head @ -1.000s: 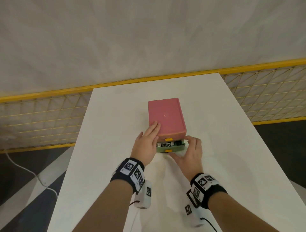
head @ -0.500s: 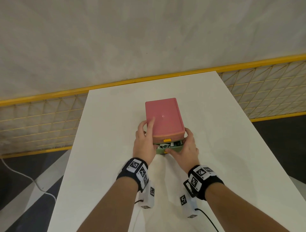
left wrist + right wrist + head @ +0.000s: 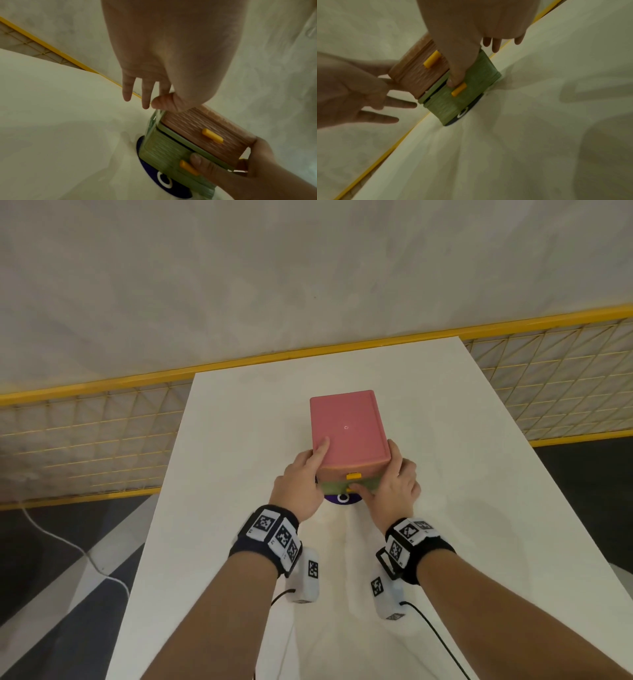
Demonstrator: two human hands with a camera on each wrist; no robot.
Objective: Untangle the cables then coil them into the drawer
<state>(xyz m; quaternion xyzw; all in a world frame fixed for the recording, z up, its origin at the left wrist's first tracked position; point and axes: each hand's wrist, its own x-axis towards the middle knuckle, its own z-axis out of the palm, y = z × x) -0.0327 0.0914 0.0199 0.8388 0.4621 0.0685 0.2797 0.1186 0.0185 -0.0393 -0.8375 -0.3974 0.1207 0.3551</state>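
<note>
A pink drawer box [image 3: 347,429] stands mid-table on a dark blue disc [image 3: 342,498]. Its pink upper drawer [image 3: 197,129] is pushed in. The green lower drawer [image 3: 164,146] sits almost flush, with only a thin gap. My right hand [image 3: 394,484] lies along the box's right side, and its thumb [image 3: 455,77] presses the green front beside the yellow handle [image 3: 458,89]. My left hand [image 3: 301,477] steadies the left side. Its index finger lies on the lid and its other fingers [image 3: 145,94] point straight down. No cable shows; the drawer's inside is hidden.
The white table [image 3: 479,474] stretches around the box. A yellow mesh fence [image 3: 85,440] runs behind and beside the table, before a pale wall. A white cord [image 3: 68,542] trails over the dark floor at left. Black leads hang from my wrist cameras.
The green drawer, open a second ago with cables showing inside, has slid in almost fully. Both hands moved forward to flank the box, and my right thumb now pushes the drawer front.
</note>
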